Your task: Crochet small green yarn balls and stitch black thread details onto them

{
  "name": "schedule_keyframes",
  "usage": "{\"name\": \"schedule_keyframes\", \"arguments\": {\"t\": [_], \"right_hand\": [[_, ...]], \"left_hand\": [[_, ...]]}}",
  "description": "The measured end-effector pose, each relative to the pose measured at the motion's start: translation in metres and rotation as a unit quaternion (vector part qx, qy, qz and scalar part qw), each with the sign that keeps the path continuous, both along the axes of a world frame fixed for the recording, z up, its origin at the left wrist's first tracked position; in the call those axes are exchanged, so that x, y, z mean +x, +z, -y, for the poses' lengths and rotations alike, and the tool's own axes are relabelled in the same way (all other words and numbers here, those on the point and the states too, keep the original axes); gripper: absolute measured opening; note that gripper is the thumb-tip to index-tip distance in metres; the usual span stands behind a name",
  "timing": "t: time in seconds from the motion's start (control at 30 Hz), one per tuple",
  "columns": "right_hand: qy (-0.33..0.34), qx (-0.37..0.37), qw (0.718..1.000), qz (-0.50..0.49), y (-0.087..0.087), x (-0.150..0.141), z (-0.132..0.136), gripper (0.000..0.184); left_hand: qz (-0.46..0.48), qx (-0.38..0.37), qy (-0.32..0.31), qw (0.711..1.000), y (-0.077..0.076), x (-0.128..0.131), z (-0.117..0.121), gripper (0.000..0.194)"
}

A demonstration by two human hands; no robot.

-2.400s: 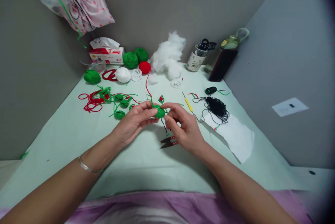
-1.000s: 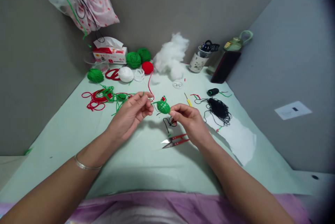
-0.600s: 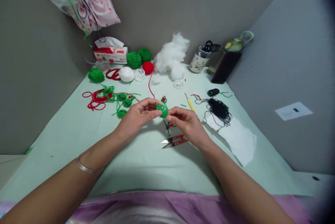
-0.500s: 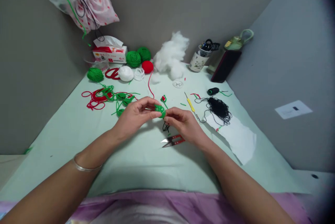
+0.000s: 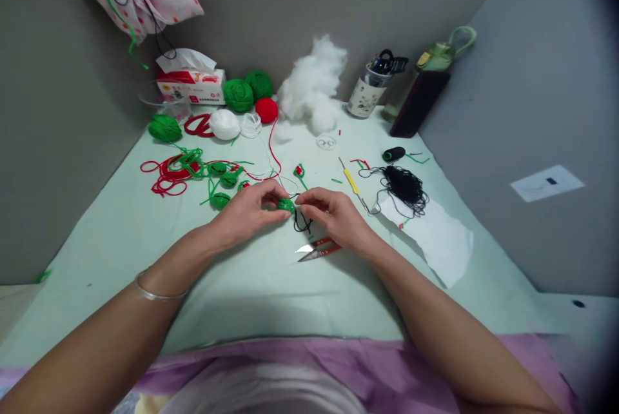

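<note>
1. At the far left, red yarn (image 5: 170, 169) lies looped through green strands; a tug on any one end could tighten the whole snarl.
2. Next, small green balls (image 5: 220, 200) sit close by my wrist, their tails loose. My sleeve-less forearm could roll one or drag a tail along.
3. My left hand (image 5: 246, 214) pinches the green piece (image 5: 286, 205) between thumb and fingers, raised over the table (image 5: 232, 298). Too hard a squeeze could flatten it; too slack a hold could let it slip.
4. Just below it, a black strand (image 5: 304, 226) curls in loops that could catch on my fingers.
5. The snips (image 5: 312, 254) lie with blades parted near my hands, so lowering a hand carelessly could nick skin or yarn.
6. My right hand (image 5: 341, 217) is bent in beside the piece; I cannot tell whether its fingertips meet on anything. If they clutch a stitch, pulling could distort it.
7. Beyond, the yellow hook (image 5: 351, 180) lies by black yarn (image 5: 405, 189), and its tip could snag there if nudged.
</note>
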State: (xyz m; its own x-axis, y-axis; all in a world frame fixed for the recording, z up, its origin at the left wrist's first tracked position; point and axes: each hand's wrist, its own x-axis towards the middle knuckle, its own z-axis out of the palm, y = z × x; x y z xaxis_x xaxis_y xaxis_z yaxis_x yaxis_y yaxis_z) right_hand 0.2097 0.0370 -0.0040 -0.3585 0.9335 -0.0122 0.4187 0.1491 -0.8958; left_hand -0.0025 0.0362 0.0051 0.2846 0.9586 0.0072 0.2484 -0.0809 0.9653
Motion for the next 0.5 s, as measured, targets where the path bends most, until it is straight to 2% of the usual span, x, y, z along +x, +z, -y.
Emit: {"name": "schedule_keyframes", "arguments": {"t": [0.3,0.5], "right_hand": [[0.01,-0.007,1.0,0.022,0.005,-0.001,0.001,0.018],[0.023,-0.005,0.999,0.038,0.006,-0.002,0.0,0.018]], "left_hand": [[-0.001,-0.005,-0.017,1.0,-0.009,-0.002,-0.004,0.017],[-0.013,-0.046,-0.051,0.998,-0.017,-0.006,-0.008,0.023]]}}
